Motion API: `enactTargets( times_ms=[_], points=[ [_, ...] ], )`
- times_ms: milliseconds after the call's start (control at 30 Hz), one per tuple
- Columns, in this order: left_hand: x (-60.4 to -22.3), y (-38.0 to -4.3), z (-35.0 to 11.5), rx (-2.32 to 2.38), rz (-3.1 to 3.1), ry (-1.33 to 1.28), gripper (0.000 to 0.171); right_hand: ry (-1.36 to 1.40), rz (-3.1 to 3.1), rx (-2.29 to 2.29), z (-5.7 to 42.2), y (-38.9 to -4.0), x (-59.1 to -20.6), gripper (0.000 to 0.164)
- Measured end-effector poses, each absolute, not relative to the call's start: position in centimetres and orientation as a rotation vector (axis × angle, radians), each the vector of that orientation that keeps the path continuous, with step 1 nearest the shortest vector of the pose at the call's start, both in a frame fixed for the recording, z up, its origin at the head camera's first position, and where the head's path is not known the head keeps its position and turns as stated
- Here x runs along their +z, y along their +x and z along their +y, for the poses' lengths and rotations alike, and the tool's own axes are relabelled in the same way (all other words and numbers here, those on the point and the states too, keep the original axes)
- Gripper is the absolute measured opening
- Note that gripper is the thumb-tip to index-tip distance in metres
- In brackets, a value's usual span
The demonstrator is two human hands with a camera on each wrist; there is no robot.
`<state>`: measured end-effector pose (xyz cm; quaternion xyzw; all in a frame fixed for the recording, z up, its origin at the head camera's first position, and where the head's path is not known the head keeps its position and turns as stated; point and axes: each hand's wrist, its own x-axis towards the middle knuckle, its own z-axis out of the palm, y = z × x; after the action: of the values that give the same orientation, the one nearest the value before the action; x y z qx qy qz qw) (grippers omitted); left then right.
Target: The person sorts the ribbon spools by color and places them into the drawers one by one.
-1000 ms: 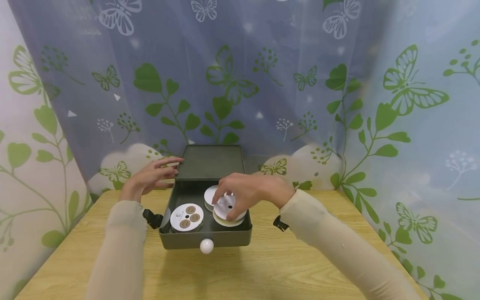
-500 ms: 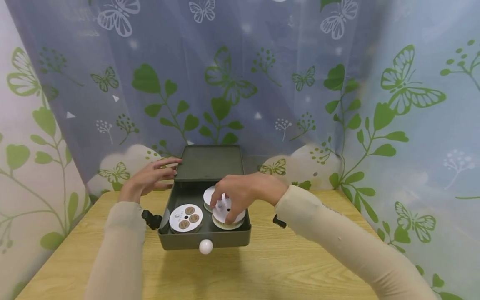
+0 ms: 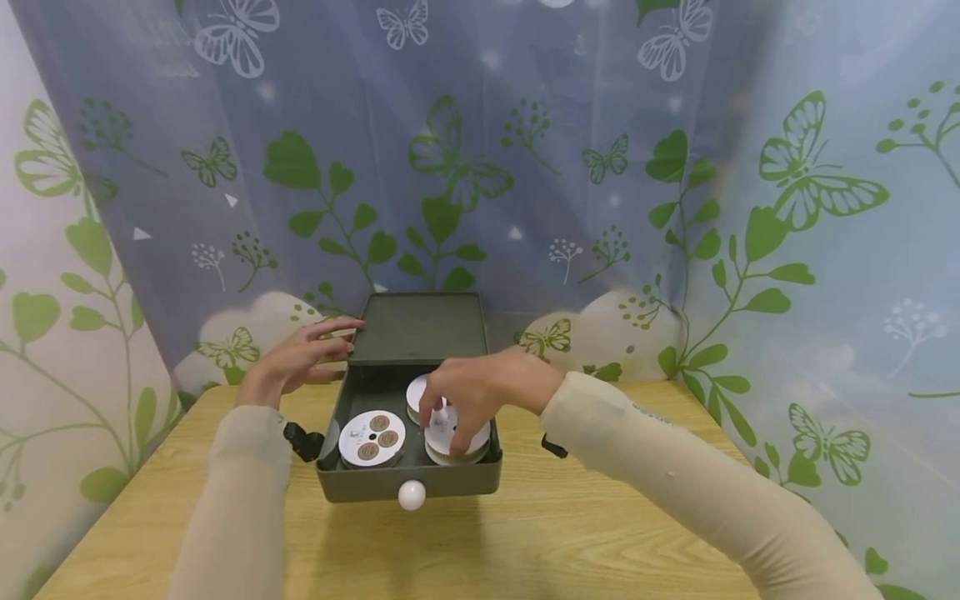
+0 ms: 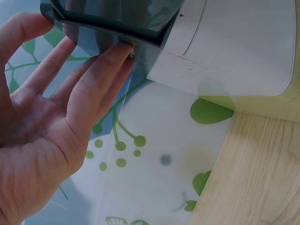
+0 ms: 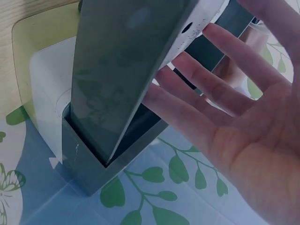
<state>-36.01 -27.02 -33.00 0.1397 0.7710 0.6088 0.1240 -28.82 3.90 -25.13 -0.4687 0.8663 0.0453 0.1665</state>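
A dark green box (image 3: pixel 422 328) stands on the table, its drawer (image 3: pixel 457 481) pulled out toward me, with a white round knob (image 3: pixel 412 495) on the front. My left hand (image 3: pixel 306 355) touches the box's left side with straight, spread fingers. Inside the drawer at front right, my right hand (image 3: pixel 487 390) grips a white-faced spool (image 3: pixel 441 428) by its edge, thumb at the near side; the hand partly covers it. Behind it a second white spool (image 3: pixel 416 392) shows partly. At front left of the drawer lies another spool (image 3: pixel 354 440) with three brown round marks.
The wooden table (image 3: pixel 585 517) extends in front and to both sides. Black wrist straps (image 3: pixel 303 441) show by both forearms. A patterned curtain (image 3: pixel 540 192) with butterflies and leaves hangs close behind the box.
The spool in my right hand has gone from tilted to lower and flatter in the drawer's front right. My left hand stays at the box's side.
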Motion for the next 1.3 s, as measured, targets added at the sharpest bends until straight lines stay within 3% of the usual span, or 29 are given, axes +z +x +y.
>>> enactTargets(
  times_ms=[767, 1300],
  points=[
    [-33.1, -36.0, -27.1, 1.780, 2.251, 0.411, 0.060, -1.433, 2.466, 0.180, 3.8, -28.9, -25.9, 0.046],
    [-33.1, -36.1, -27.2, 1.755, 2.251, 0.425, 0.063, -1.552, 2.459, -0.143, 6.7, -27.6, -24.7, 0.042]
  ],
)
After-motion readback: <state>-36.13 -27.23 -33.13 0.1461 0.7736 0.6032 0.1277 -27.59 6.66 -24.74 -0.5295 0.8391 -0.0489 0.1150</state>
